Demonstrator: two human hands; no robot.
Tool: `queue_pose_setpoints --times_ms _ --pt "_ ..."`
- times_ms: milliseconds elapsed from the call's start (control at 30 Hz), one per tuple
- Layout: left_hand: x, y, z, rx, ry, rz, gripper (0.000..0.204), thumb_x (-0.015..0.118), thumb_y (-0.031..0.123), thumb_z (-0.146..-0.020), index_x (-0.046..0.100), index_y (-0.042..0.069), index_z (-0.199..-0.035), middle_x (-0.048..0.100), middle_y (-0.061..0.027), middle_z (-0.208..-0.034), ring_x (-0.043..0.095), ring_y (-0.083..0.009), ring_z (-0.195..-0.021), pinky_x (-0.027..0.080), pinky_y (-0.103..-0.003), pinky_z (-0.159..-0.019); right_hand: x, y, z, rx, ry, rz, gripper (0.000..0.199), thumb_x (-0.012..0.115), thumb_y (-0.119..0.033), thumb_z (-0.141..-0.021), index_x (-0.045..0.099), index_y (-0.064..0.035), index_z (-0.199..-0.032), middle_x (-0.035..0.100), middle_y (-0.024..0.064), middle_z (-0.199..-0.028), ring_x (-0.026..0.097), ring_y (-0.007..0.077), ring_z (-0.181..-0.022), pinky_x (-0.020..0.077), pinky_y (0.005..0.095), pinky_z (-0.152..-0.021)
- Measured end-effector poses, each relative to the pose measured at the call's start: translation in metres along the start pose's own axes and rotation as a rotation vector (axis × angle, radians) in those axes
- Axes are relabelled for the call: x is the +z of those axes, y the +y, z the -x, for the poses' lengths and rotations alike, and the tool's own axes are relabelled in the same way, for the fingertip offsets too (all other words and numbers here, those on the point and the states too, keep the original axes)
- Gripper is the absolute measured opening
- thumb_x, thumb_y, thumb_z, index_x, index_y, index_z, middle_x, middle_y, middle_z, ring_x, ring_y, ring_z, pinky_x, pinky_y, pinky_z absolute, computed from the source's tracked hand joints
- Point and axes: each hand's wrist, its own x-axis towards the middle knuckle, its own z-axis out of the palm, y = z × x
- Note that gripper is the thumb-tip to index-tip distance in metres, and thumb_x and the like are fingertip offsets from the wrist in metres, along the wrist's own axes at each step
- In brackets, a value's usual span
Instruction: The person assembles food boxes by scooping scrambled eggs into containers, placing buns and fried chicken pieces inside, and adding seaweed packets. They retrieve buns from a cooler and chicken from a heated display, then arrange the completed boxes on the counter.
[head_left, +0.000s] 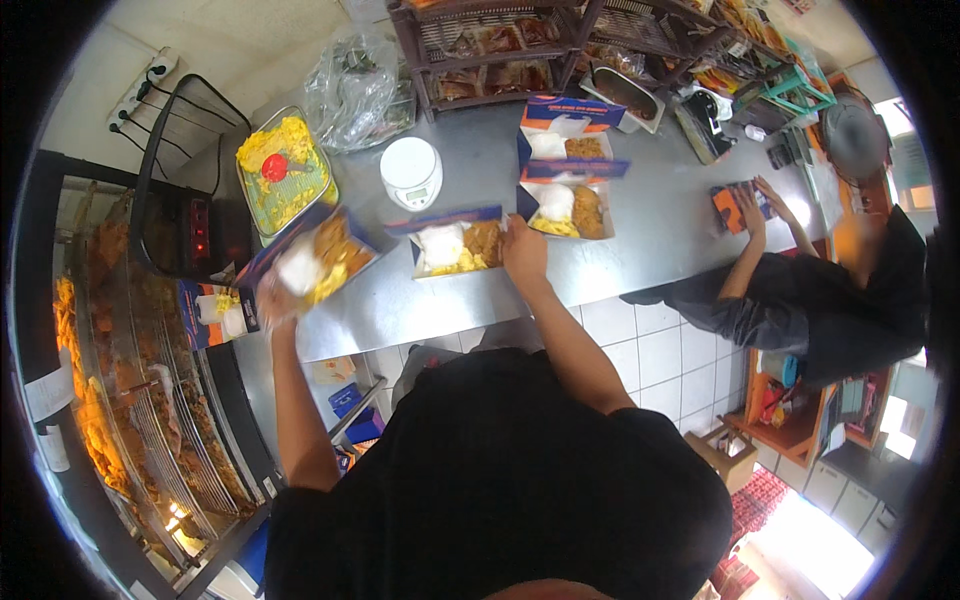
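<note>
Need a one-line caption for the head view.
Left hand holds a filled takeaway box, right hand at the edge of a second box, near a white digital scale on the metal counter.

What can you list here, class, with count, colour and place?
Counter: one, silver, central
Open food boxes: five, blue and orange, left and middle
Scale: one, white, mid-counter
Tray: one, silver, left of the scale
Bag: one, clear, back left
Crates: several, brown, back
Pan: one, silver, in front of the crates
Cabinet: one, black, far left
Floor tiles: many, white, below the counter
Carton: one, brown, lower right
Co-worker: one, dark clothes, right
Co-worker's box: one, blue and orange, right
Shirt: one, black, bottom
Left hand: one, bare, on the tilted box
Right hand: one, bare, at a box's edge
</note>
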Motion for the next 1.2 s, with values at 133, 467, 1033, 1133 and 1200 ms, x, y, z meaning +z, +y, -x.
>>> queue_pose_setpoints --times_ms 133,467,1033,1133,1200 --pt "0.110 0.077 -0.063 0.057 -0.210 0.105 0.036 0.058 0.027 -0.082 0.061 0.008 -0.113 0.064 -0.0178 -0.103 0.062 -0.0335 -0.095 0.048 -0.041 -0.082 -0.028 0.035 -0.010 0.118 0.011 0.093 0.019 0.053 -0.020 -0.088 0.062 -0.0073 -0.098 0.062 0.0246 -0.074 0.061 0.0427 -0.071 0.0487 0.0499 -0.062" --pt "0.230 0.303 -0.072 -0.009 -0.559 -0.089 0.044 0.039 0.039 -0.093 0.056 0.011 -0.121 0.058 -0.0230 -0.114 0.055 -0.0405 -0.106 0.042 -0.049 -0.091 -0.101 0.112 0.000 0.200 0.528 -0.280 0.029 0.062 -0.023 -0.085 0.060 0.0003 -0.103 0.063 0.0154 -0.085 0.061 0.0320 -0.074 0.0498 0.0397 -0.067" --pt "0.253 0.246 0.013 -0.641 -0.927 0.580 0.052 0.034 0.048 -0.096 0.052 0.006 -0.123 0.059 -0.0124 -0.112 0.056 -0.0236 -0.099 0.048 -0.038 -0.082 -0.126 0.218 -0.020 0.366 0.713 -0.127 0.033 0.055 -0.023 -0.092 0.054 0.0040 -0.111 0.057 0.0155 -0.102 0.058 0.0197 -0.082 0.0498 0.0305 -0.072" --pt "0.197 0.280 0.061 -0.818 -1.017 0.569 0.048 0.038 0.044 -0.097 0.047 0.006 -0.125 0.052 -0.0134 -0.124 0.054 -0.0214 -0.103 0.051 -0.036 -0.077 -0.109 0.177 0.011 0.470 0.397 -0.707 0.034 0.051 -0.023 -0.095 0.048 0.0028 -0.117 0.060 0.0102 -0.094 0.057 0.0137 -0.076 0.0482 0.0271 -0.070" --pt "0.213 0.271 0.098 -0.462 -0.960 0.543 0.049 0.040 0.043 -0.097 0.046 0.003 -0.125 0.049 -0.0149 -0.127 0.053 -0.0230 -0.109 0.051 -0.038 -0.081 -0.098 0.143 0.015 0.354 0.311 -0.857 0.038 0.049 -0.022 -0.096 0.043 0.0039 -0.123 0.059 0.0130 -0.104 0.057 0.0161 -0.090 0.0467 0.0282 -0.080"
